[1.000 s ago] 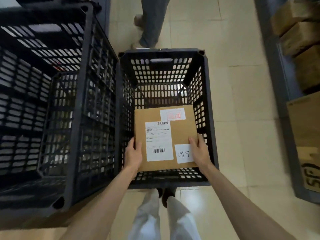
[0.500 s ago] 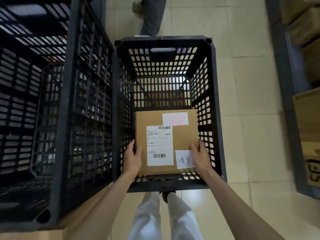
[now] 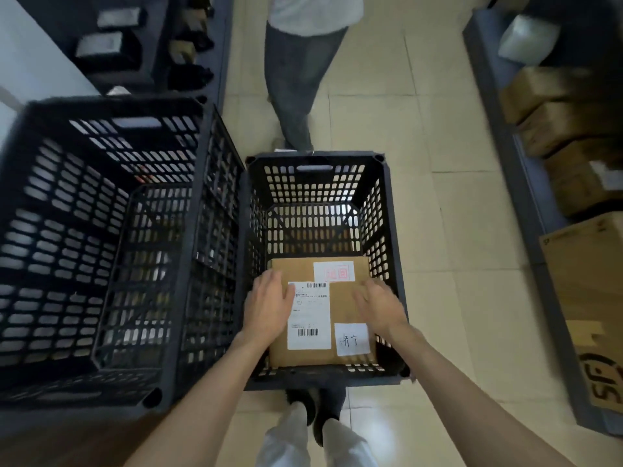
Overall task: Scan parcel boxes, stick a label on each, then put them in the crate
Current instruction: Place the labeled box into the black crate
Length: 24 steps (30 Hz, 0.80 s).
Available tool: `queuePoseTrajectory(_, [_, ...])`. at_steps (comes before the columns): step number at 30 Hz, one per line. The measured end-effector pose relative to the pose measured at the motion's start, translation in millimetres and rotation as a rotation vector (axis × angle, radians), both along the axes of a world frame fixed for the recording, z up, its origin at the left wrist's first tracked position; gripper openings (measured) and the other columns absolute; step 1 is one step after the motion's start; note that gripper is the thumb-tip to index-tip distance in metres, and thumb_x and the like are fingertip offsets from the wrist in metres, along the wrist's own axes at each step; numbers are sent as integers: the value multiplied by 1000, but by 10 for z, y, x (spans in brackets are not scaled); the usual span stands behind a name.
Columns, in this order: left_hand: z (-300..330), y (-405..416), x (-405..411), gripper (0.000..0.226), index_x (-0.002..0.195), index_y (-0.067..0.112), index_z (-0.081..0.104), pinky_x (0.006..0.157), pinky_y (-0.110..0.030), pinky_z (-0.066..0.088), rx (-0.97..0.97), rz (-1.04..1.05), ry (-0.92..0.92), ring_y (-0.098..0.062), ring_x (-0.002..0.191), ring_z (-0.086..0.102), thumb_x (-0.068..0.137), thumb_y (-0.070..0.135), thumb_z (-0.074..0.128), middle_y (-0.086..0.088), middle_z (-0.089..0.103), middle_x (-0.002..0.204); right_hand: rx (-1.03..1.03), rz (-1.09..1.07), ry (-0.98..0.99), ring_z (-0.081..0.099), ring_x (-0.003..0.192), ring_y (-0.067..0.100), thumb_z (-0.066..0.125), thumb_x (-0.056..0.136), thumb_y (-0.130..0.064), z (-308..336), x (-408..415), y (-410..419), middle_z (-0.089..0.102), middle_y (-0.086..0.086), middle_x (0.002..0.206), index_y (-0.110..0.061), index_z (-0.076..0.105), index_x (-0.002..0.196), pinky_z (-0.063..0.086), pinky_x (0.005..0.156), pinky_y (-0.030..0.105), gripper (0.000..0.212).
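- Head view, looking straight down: a black slatted crate (image 3: pixel 387 210) sits on the tiled floor (image 3: pixel 455 264) in the lower middle of the frame, and the parcel box (image 3: pixel 344 311) lies flat inside it, pushed toward the near wall.
- The box is plain brown cardboard, top face up. A white shipping label (image 3: pixel 308 315) with barcodes covers its left-middle part, a small white sticker with red print (image 3: pixel 333 272) sits near the far edge, and a white handwritten note (image 3: pixel 351 339) is at the lower right corner.
- Left hand (image 3: pixel 268 306) is flat and open, fingers spread loosely, over the left edge of the box and overlapping the shipping label a bit. It's not gripping anything. Can't tell if the palm actually touches the cardboard.
- Right hand (image 3: pixel 379 306) is open too, fingers relaxed and a little blurry, over the right edge of the box. Nothing is held here either.
- A bigger black crate (image 3: pixel 101 382) fills the left of the frame, right up against the smaller one.
- Another person's legs (image 3: pixel 296 79) stand at top centre, just past the crate's far wall.
- Cardboard boxes (image 3: pixel 553 123) are stacked along the right edge, with a larger printed carton (image 3: pixel 590 281) at lower right.
- The wearer's own shoes (image 3: pixel 315 407) poke out just under the crate's near rim.
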<state>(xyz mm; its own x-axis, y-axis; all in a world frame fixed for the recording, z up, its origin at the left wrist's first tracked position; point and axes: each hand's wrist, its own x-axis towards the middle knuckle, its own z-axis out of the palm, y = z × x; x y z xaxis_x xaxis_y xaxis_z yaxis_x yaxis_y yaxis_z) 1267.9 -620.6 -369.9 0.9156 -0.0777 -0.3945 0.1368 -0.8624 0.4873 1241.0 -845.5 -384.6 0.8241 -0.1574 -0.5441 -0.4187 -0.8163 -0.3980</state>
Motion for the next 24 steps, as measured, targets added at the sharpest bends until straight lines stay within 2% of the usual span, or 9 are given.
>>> queuePoseTrajectory(3, [557,-39,272,44,144,14,47,105,-41,44,102,-122,-116,-22,131,48,106,36,45,-4,53,143,-135,214,-136,60,110,31,45,104,-37,634,301,25,62,8,120,-12,62,120,50,92,42,34])
queuePoseTrajectory(6, [1239,-3,477,48,144,15,49,104,-42,45,213,-188,-234,-25,131,50,105,43,43,-4,56,142,-198,337,-323,61,111,26,45,104,-42,1371,601,122,63,5,122,-15,62,121,49,95,42,36])
queuePoseTrajectory(9, [1922,161,533,47,139,16,53,102,-43,47,287,-171,-348,-25,128,53,105,46,42,-5,59,137,-199,430,-495,62,111,30,46,102,-45,2126,848,313,65,8,121,-16,64,120,52,94,44,38])
queuePoseTrajectory(12, [2520,459,417,46,136,16,54,97,-43,48,331,-94,-432,-28,122,57,104,47,43,-7,62,132,-132,554,-620,63,104,34,44,103,-45,2733,1019,642,65,10,112,-14,62,112,53,88,47,37])
queuePoseTrajectory(15, [2976,853,82,46,139,18,53,95,-43,48,355,30,-476,-27,124,56,104,47,43,-5,61,135,-82,720,-675,62,103,34,40,106,-40,3200,1003,1131,64,10,113,-15,60,114,52,83,44,34])
queuePoseTrajectory(18, [3294,1299,-453,40,133,21,58,97,-42,48,404,146,-497,-25,123,55,104,46,44,-2,62,133,-52,889,-735,60,105,31,39,107,-41,3498,777,1706,61,8,117,-16,59,120,49,83,42,34])
queuePoseTrajectory(24, [3733,2281,-1955,45,135,19,60,106,-41,43,536,487,-505,-28,127,55,103,48,46,-6,62,137,53,1259,-814,58,114,32,41,106,-43,3889,-203,2926,58,9,128,-13,57,128,48,89,43,40])
